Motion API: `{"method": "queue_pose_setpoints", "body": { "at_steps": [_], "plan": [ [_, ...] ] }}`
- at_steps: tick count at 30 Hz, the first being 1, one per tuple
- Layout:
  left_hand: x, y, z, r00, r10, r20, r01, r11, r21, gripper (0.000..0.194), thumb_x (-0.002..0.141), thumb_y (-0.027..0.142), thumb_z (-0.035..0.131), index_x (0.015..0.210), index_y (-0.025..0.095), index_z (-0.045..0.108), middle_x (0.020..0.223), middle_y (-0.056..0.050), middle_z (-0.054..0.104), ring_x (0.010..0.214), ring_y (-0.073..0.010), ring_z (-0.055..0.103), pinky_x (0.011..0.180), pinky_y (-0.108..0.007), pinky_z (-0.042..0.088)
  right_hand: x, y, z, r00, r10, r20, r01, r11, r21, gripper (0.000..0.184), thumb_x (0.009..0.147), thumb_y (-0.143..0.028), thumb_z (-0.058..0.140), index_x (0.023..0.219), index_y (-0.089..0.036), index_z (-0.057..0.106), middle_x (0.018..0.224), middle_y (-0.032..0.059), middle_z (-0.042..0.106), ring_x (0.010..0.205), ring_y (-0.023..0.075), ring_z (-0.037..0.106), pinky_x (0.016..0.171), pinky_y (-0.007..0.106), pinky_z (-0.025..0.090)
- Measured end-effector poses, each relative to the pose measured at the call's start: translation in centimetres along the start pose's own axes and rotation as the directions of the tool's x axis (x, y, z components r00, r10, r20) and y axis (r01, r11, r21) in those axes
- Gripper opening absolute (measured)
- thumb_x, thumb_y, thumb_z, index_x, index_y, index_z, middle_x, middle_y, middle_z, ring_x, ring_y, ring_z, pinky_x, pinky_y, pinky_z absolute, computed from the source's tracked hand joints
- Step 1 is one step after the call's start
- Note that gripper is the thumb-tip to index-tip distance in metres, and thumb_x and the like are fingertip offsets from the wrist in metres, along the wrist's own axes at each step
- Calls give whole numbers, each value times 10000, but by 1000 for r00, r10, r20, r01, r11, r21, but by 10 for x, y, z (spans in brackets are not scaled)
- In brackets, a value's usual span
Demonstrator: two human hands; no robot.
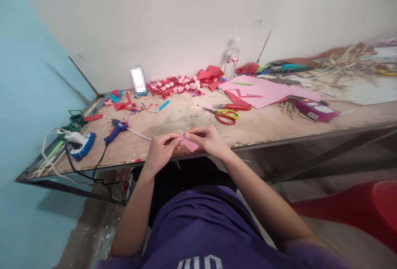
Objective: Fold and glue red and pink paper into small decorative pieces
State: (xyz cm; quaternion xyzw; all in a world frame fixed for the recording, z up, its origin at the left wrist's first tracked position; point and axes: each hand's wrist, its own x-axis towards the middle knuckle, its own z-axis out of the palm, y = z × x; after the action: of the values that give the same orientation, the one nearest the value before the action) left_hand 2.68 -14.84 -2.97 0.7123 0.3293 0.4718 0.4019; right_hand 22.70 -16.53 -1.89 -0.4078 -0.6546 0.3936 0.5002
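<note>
Between my two hands, at the front edge of the table, is a small piece of pink paper [191, 145]. My left hand [163, 148] pinches its left side between thumb and fingers. From the right, my right hand [207, 140] grips its upper edge, thumb on top. One corner of the paper points down toward my lap. Just beyond my hands lie scissors with red and yellow handles [228, 116] and a second red-handled pair [237, 106]. A blue glue gun [116, 130] with a glue stick in it rests to the left of my left hand.
Small red and pink folded paper pieces [175, 86] are heaped along the back wall. A plastic bottle [231, 59], pink paper sheets [263, 89] and a magenta packet [316, 110] lie to the right. A power strip [83, 146] with cords sits at left; a red stool [356, 207] is at right.
</note>
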Motion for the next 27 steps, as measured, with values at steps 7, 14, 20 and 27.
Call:
{"method": "queue_pose_setpoints", "body": {
  "at_steps": [7,14,20,27],
  "plan": [
    [-1,-1,-2,999,41,-23,-41,999,-5,249,936,392,700,889,160,779,721,-27,731,636,-133,674,652,-234,575,-3,0,2,999,36,6,-36,998,44,325,846,-464,795,893,-145,836,857,76,782,727,201,671,652,292,522],
    [1,8,-6,1000,-10,12,11,998,-63,281,927,423,692,875,164,788,789,-50,764,691,-166,700,673,-263,576,-6,-5,-2,994,34,101,-34,999,-2,358,846,-482,791,852,-126,828,745,51,724,647,153,582,579,257,432],
    [-2,10,-9,995,-14,99,25,994,-109,206,872,361,736,903,166,795,878,-72,762,792,-193,703,696,-273,562,-8,-11,-2,977,41,209,-24,996,-86,383,873,-494,742,831,-121,817,695,43,690,629,144,547,569,254,403],
    [-4,10,-10,989,69,132,-67,998,-21,112,864,261,722,870,165,779,878,-75,768,820,-195,708,774,-293,563,-7,-7,-6,963,51,266,-30,996,-83,341,869,-435,741,859,-103,819,726,55,706,640,147,565,593,255,425]
  ]
}}
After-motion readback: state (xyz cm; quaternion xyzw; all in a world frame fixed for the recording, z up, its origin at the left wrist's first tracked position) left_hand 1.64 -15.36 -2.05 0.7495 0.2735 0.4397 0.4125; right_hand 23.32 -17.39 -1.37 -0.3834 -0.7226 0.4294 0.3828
